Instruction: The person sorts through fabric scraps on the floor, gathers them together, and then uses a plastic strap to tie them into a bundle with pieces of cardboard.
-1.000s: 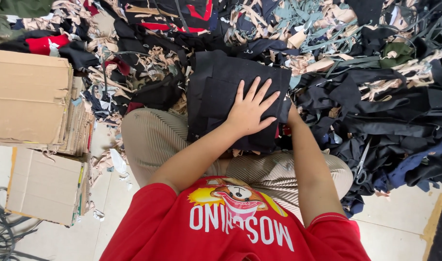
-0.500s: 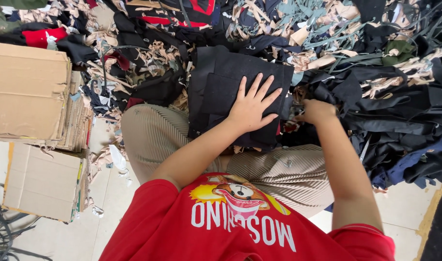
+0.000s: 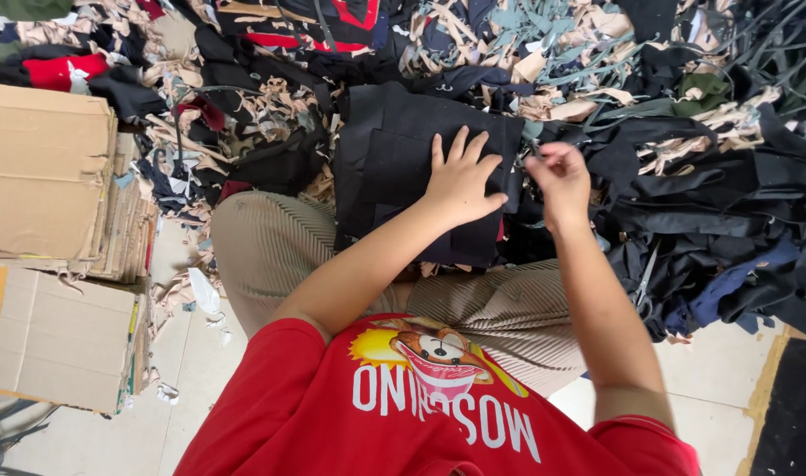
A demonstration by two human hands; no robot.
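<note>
The stack of black fabric pieces point(image 3: 403, 176) lies at the frame centre, its long axis going up-down. The left hand point(image 3: 460, 181) presses flat on it, fingers spread. The right hand point(image 3: 557, 176), just right of it, pinches closed over the scrap pile point(image 3: 702, 194); what it pinches I cannot tell.

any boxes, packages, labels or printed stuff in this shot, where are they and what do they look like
Upper cardboard stack: left edge, flattened brown sheets piled up, edges frayed.
Lower cardboard box: bottom left on the pale floor, flat, tan.
Shirt print: bottom centre on the red shirt, cartoon figure with white lettering.
No screens or signs visible.
</note>
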